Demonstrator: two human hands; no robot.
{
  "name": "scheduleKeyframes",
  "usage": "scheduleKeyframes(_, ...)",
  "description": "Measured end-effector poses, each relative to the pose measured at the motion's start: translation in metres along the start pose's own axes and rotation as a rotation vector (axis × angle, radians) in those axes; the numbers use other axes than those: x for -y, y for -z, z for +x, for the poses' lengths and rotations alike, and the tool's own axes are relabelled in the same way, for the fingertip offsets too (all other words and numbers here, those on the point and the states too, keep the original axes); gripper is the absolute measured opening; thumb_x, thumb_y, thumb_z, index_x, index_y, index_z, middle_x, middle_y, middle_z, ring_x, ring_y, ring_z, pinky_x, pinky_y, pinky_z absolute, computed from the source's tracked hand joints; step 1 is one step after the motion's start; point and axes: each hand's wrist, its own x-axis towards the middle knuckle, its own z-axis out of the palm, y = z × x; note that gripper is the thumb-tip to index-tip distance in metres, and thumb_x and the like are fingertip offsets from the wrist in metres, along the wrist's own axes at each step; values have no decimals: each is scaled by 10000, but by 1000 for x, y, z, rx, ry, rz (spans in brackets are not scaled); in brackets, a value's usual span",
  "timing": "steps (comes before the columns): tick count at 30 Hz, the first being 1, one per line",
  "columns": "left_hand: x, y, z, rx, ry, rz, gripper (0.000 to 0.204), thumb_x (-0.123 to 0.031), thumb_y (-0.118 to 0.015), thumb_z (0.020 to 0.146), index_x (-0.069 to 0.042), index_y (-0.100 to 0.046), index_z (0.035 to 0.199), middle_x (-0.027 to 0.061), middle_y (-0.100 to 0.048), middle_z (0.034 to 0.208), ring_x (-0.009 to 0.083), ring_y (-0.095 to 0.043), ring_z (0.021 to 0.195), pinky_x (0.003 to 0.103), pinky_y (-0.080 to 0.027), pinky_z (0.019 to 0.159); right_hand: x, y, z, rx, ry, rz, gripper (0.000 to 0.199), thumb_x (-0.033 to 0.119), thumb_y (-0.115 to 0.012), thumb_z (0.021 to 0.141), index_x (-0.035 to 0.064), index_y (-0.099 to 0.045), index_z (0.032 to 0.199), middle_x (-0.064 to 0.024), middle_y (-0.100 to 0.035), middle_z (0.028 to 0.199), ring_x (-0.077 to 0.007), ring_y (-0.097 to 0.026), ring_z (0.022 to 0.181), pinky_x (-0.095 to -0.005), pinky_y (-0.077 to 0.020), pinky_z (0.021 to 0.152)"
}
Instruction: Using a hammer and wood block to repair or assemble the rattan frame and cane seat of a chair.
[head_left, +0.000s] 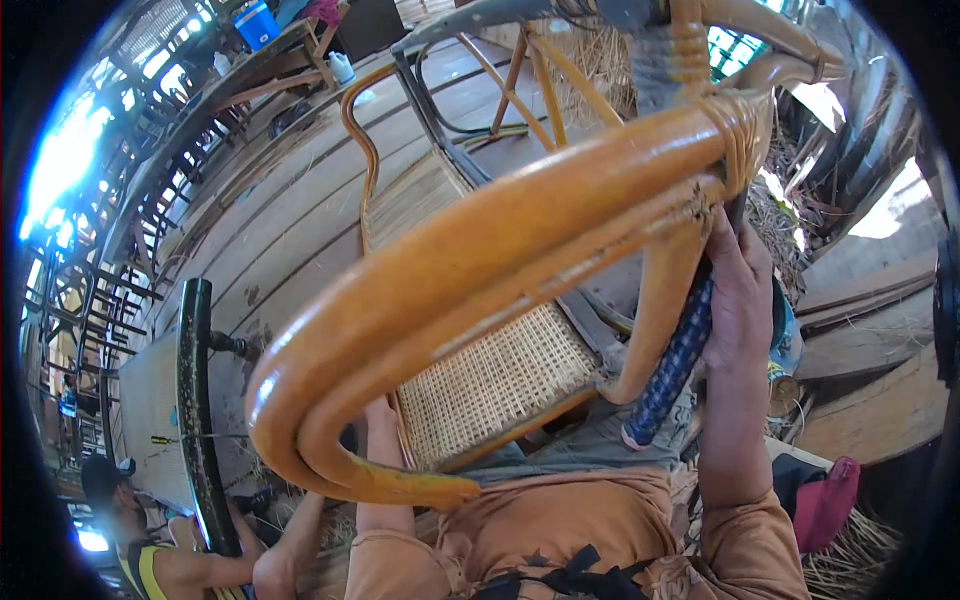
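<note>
Orange rattan frame [500, 210] meets the curled, gripping right hand [738, 285].

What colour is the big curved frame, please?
The curved frame is orange-brown, clearest in the head view.

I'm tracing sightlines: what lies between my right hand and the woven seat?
In the head view, the blue handle, an orange post and a dark rail.

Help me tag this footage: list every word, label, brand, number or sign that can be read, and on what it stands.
None can be read.
The orange frame and woven cane panel show no lettering; any marking on the blue box is too small to read.
</note>
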Motion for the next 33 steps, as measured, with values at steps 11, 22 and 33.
scheduleKeyframes(11, -112, -63, -154, 128, 118, 59, 215, -279, -526, 894, -69, -559, 864, 7, -514, 630, 76, -407, 423, 217, -315, 342, -23, 82, -45, -2, -5, -502, 214, 202, -593, 878, 19, -543, 977, 25, -538, 777, -39, -471, 676, -195, -383, 600)
scheduleKeyframes(22, -130, -143, -223, 440, 173, 186, 230, -225, -536, 881, -20, -554, 983, 9, -522, 692, 75, -416, 459, 210, -310, 364, -80, 198, -209, 217, -699, -715, 217, 216, -657, 774, 17, -583, 821, -8, -516, 606, -95, -498, 564, -258, -392, 523)
scheduleKeyframes(33, -120, -181, -189, 530, -351, 1006, 376, -344, -634, 775, 8, -524, 847, 231, -606, 773, 390, -601, 758, 452, -460, 691, -94, 135, -180, 686, -800, -1048, 333, 335, -626, 787, 18, -573, 875, -234, -591, 794, -399, -578, 805, -434, -440, 688)
